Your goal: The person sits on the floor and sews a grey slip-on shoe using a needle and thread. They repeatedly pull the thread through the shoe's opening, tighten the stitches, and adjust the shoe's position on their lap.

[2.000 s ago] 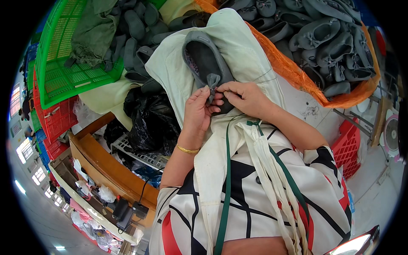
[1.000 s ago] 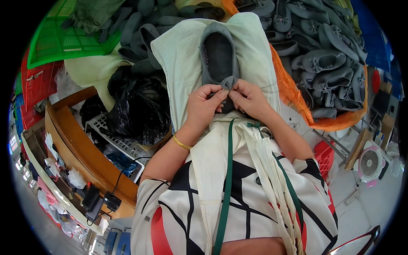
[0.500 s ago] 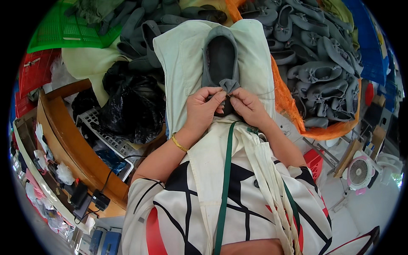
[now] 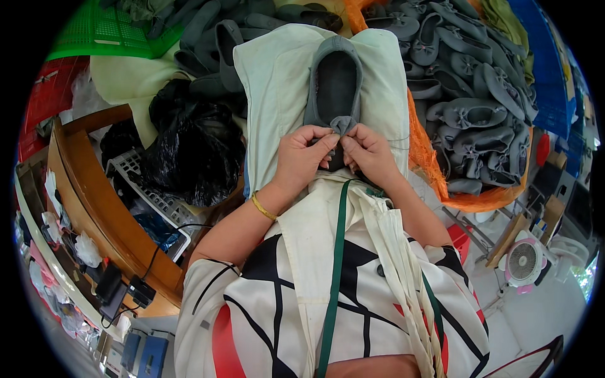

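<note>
A grey slip-on shoe [image 4: 310, 104] lies on the pale cloth [image 4: 268, 82] over my lap, its opening facing up and its toe towards me. At the toe sits a grey fabric bow [image 4: 343, 123]. My left hand [image 4: 304, 153] pinches the bow's left side between thumb and forefinger. Against its right side, my right hand [image 4: 367, 150] is closed with thumb and forefinger together. A thin dark thread shows right of that hand. Whether a needle is between the fingertips cannot be made out. My hands partly cover the toe.
An orange sack [image 4: 425, 160] full of grey shoes with bows stands at the right. More grey shoes [image 4: 230, 57] are heaped at the far left, beside a black plastic bag [image 4: 195, 151]. A curved wooden piece [image 4: 120, 214] and a small fan [image 4: 525, 260] flank me.
Both hands stay at the bow with nearly the same pinch. The view has shifted slightly, so the shoe appears a little further right.
</note>
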Motion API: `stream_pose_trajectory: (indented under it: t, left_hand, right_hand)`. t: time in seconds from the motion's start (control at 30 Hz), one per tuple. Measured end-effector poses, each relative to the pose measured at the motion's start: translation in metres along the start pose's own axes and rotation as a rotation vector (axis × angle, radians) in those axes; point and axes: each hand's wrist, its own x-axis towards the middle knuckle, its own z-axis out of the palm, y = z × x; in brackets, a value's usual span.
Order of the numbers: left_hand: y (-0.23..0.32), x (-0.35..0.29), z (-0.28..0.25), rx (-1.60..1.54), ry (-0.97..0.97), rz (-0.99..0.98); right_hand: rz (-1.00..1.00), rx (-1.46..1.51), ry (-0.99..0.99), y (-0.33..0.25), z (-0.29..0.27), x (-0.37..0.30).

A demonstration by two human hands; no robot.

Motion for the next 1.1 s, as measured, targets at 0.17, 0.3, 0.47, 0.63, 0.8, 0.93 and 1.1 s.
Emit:
stream_pose_trajectory:
  t: [0.17,0.3,0.47,0.63,0.8,0.93,1.1]
  left_hand:
    - [0.001,0.000,0.001,0.042,0.012,-0.001]
    - [0.004,-0.004,0.004,0.074,-0.028,0.039]
    - [0.004,0.001,0.003,0.152,-0.070,0.031]
    - [0.007,-0.003,0.004,0.325,-0.067,0.135]
    - [0.012,-0.005,0.006,0.669,-0.049,0.426]
    - [0.018,-0.009,0.009,0.717,-0.084,0.487]
    - [0.013,-0.010,0.005,0.815,-0.127,0.516]
  right_hand:
    - [-0.105,-0.006,0.005,-0.002,0.004,0.001]
    - [-0.230,-0.142,0.100,-0.003,0.008,0.001]
    - [-0.150,-0.129,0.055,-0.014,0.011,0.003]
    - [-0.284,-0.420,0.123,-0.039,-0.006,-0.001]
    - [-0.820,-0.898,0.225,-0.058,-0.008,-0.008]
    - [-0.966,-0.973,0.217,-0.037,-0.003,0.001]
    - [-1.213,-0.728,0.223,-0.058,0.017,-0.018]
